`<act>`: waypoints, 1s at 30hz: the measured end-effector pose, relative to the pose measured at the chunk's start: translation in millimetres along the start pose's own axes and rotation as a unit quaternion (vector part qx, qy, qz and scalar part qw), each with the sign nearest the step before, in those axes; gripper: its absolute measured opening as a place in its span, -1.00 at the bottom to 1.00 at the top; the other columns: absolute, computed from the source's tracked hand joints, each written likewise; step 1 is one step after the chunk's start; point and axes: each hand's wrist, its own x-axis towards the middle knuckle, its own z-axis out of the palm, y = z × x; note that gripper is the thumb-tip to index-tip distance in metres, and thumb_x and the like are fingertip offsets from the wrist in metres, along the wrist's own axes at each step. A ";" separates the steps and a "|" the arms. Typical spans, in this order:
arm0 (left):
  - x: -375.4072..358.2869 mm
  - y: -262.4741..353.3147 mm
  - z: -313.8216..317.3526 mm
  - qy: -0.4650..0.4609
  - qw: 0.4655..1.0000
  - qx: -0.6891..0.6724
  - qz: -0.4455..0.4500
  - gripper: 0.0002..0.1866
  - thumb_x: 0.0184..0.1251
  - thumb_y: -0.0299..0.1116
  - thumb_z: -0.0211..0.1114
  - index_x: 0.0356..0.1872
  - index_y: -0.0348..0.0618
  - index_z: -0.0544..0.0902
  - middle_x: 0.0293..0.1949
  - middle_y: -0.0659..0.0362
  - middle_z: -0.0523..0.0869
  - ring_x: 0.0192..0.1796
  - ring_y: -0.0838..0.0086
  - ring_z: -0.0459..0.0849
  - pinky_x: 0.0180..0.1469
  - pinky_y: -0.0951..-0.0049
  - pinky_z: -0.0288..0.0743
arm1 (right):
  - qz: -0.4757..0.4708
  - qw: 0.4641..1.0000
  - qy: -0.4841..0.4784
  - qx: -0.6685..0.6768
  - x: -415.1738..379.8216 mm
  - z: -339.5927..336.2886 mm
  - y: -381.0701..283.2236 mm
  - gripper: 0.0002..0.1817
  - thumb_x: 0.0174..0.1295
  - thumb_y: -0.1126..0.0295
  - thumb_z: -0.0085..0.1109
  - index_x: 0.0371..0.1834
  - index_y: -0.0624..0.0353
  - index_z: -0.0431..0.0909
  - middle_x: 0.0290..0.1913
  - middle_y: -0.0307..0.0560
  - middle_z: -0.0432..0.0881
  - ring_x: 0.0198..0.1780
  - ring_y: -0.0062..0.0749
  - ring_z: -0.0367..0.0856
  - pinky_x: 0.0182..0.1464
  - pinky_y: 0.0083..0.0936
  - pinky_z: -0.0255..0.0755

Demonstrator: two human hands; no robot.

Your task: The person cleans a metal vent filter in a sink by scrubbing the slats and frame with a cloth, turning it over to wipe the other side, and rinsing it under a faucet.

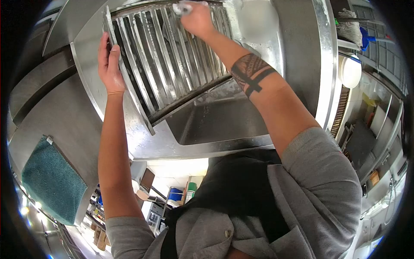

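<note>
A slatted metal baffle filter (152,56), wet and shiny, leans tilted across the sink (224,121). Its left frame edge is gripped by my left hand (111,73), with the thumb and fingers along the side. At the filter's top edge, my right hand (199,20) is closed around a small whitish, foamy scrubber (182,8), pressed against the slats. Its exact kind is hard to make out. Suds and water streaks show on the slats and on the metal around them.
A folded teal towel (54,181) lies on the steel counter (56,116) at the left. The sink's front rim (207,151) runs close to my black apron (235,185). To the right, a grey cloth (349,30) hangs near a white round container (350,71).
</note>
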 end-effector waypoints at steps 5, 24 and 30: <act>-0.4 0.7 -1.4 0.007 1.000 -0.005 -0.013 -0.48 0.59 -0.40 0.24 0.50 -0.29 0.47 0.47 0.11 0.51 0.47 0.40 0.45 0.56 0.37 0.21 | 0.085 0.989 -0.004 0.125 -87.9 -18.5 -49.5 -0.62 0.13 0.59 0.24 0.04 0.11 0.75 0.04 0.08 0.75 0.13 0.05 0.68 0.24 -0.11 0.50; 2.4 -7.3 -2.8 0.011 1.000 -0.014 0.011 -0.48 0.57 -0.40 0.27 0.48 -0.27 0.49 0.49 0.10 0.51 0.53 0.36 0.43 0.59 0.34 0.20 | 0.196 0.948 -0.145 0.203 -158.4 -57.1 -51.0 -0.55 0.13 0.24 0.55 0.13 -0.07 0.77 0.17 -0.01 0.58 0.18 -0.06 0.60 0.28 -0.09 0.53; -0.4 -7.2 -1.1 0.016 0.999 -0.039 -0.024 -0.45 0.58 -0.34 0.26 0.51 -0.27 0.47 0.44 0.11 0.55 0.45 0.40 0.47 0.56 0.38 0.21 | 0.148 0.984 -0.044 0.088 -2.5 -0.9 -4.7 -0.57 0.20 0.29 0.30 0.16 0.11 0.71 0.08 0.21 0.70 0.16 0.13 0.65 0.22 -0.08 0.56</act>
